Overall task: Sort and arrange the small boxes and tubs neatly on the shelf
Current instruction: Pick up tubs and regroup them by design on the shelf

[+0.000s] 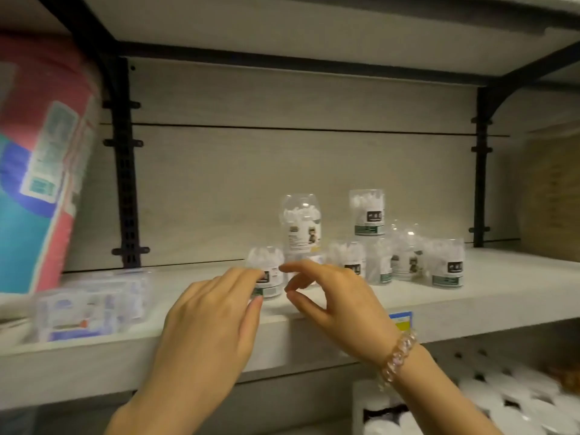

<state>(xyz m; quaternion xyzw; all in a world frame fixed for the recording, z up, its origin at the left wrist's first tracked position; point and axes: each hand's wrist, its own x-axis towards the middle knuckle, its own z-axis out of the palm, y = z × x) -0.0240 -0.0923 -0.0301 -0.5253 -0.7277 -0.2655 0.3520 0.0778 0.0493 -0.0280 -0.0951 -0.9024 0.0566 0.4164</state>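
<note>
- Your left hand (207, 321) pinches a small clear tub (264, 274) near the front edge of the shelf (470, 296), thumb low on it and fingers on its left side.
- Your right hand (332, 296) is just beside this tub with curled fingers spread apart, holding nothing.
- More tubs (408, 259) stand grouped on the right, some stacked.
- Clear flat boxes (94, 306) lie at the shelf's left end.

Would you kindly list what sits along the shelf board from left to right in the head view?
Pink and teal soft package → clear flat plastic boxes → small clear tub at the left hand → tall clear domed tub → rightmost clear tub with dark label.
</note>
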